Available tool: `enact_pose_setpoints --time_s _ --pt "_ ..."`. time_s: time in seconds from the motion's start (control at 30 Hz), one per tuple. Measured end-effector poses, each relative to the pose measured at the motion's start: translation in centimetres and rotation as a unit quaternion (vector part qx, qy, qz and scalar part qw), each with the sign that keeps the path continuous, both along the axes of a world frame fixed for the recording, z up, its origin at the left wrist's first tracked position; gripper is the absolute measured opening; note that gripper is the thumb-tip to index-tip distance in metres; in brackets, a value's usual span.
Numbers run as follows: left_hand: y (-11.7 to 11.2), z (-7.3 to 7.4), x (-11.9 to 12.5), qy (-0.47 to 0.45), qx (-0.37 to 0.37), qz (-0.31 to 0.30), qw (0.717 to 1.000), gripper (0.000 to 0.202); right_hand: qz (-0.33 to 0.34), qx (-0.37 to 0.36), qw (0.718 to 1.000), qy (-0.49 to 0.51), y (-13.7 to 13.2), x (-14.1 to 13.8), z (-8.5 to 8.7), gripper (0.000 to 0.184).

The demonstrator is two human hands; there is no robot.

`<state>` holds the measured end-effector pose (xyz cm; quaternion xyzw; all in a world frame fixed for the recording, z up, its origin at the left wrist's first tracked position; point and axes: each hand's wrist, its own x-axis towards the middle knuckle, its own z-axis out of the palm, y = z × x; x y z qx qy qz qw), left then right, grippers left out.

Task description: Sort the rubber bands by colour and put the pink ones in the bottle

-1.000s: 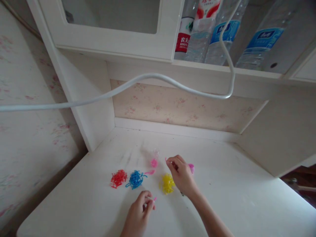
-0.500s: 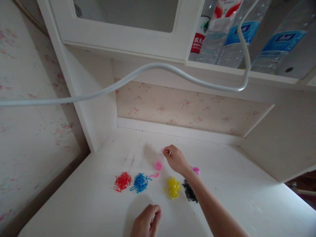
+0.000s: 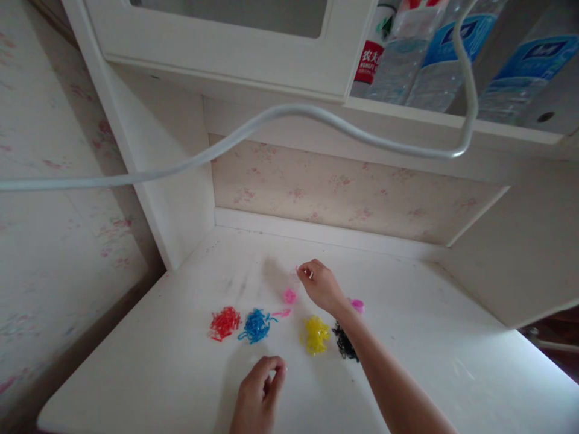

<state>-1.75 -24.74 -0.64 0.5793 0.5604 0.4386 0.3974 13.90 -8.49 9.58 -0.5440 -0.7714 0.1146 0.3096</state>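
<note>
My right hand (image 3: 320, 286) is pinched on a small pink rubber band, which peeks out at the fingertips above what looks like a clear container. Pink bands (image 3: 290, 296) are bunched at the container's lower end. Closer to me, my left hand (image 3: 261, 389) hovers with thumb and forefinger pressed together; anything between them is too small to make out. Between the hands lie heaps of red bands (image 3: 225, 323), blue bands (image 3: 256, 326) and yellow bands (image 3: 316, 335). Black bands (image 3: 346, 343) are partly hidden under my right forearm. A loose pink piece (image 3: 282, 313) lies beside the blue heap.
A pink cap-like ring (image 3: 357, 305) sits just right of my right wrist, on the white desk (image 3: 425, 361). Overhead, a pale cable (image 3: 289, 111) crosses the view. Plastic bottles (image 3: 434, 57) stand on the upper shelf, right of a cabinet door (image 3: 217, 57).
My left hand has shifted slightly left and up, its fingers still pinched. My right hand keeps its place over the container. The whole view has tilted a little.
</note>
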Motion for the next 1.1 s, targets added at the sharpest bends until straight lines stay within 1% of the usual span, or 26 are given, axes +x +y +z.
enact_pose_setpoints --time_s 0.1,0.17,0.27,0.37,0.43,0.6,0.73,0.93,1.1 --pt "0.1 -0.1 0.0 -0.029 0.023 0.013 0.999 0.034 0.004 0.001 1.000 0.001 0.0 0.2 0.1 0.018" --pt "0.2 -0.1 0.0 -0.028 0.036 0.015 0.999 0.033 0.008 0.002 1.000 0.003 0.0 0.4 0.2 0.018" --pt "0.2 0.0 -0.1 -0.024 0.034 0.025 0.999 0.032 0.015 0.001 1.000 0.003 -0.2 0.7 0.7 0.020" --pt "0.2 0.1 -0.2 -0.025 0.020 0.022 0.999 0.035 0.019 -0.003 1.000 -0.005 -0.4 0.9 1.0 0.022" --pt "0.2 0.0 -0.1 -0.027 0.016 0.022 0.999 0.035 0.017 -0.009 1.000 -0.016 -0.5 0.9 0.9 0.023" --pt "0.2 -0.5 0.1 -0.049 0.014 0.054 0.997 0.037 -0.001 -0.025 0.998 -0.052 -0.5 0.5 0.4 0.024" --pt "0.1 -0.7 0.1 -0.063 0.013 0.060 0.996 0.038 -0.012 -0.028 0.997 -0.074 -0.6 0.3 0.5 0.025" --pt "0.1 -0.6 0.1 -0.058 0.010 0.062 0.996 0.037 -0.019 -0.020 0.996 -0.085 -0.8 0.1 0.7 0.025" --pt "0.2 -0.4 0.1 -0.042 0.032 0.072 0.996 0.039 -0.016 -0.016 0.996 -0.085 -0.7 -0.3 0.7 0.026"
